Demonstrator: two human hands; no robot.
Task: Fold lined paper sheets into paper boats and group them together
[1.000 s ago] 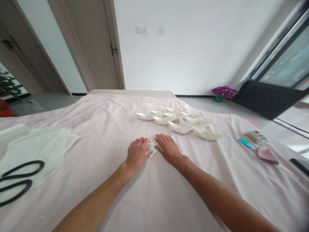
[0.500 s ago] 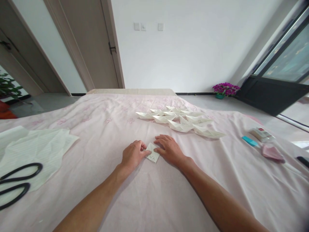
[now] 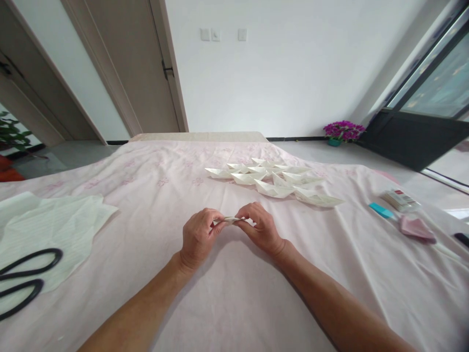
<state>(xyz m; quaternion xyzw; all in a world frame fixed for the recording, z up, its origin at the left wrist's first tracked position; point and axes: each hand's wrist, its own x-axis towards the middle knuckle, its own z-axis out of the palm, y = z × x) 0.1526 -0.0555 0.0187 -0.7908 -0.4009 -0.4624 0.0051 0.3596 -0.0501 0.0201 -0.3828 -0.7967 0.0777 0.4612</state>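
A small folded piece of white paper (image 3: 227,220) is held just above the pink bedsheet (image 3: 234,293), seen edge-on. My left hand (image 3: 198,237) pinches its left end and my right hand (image 3: 258,228) pinches its right end. Beyond my hands, several finished white paper boats (image 3: 273,182) lie in a cluster on the sheet.
Loose white paper sheets (image 3: 51,230) lie at the left with black scissors (image 3: 22,283) on them. At the right are a teal object (image 3: 381,210), a small wrapped pack (image 3: 401,199) and a pink folded item (image 3: 415,228). A potted purple plant (image 3: 342,132) stands by the wall.
The folded paper lay flat under my hands a second ago. Both hands have since lifted it off the sheet and now pinch it at its ends.
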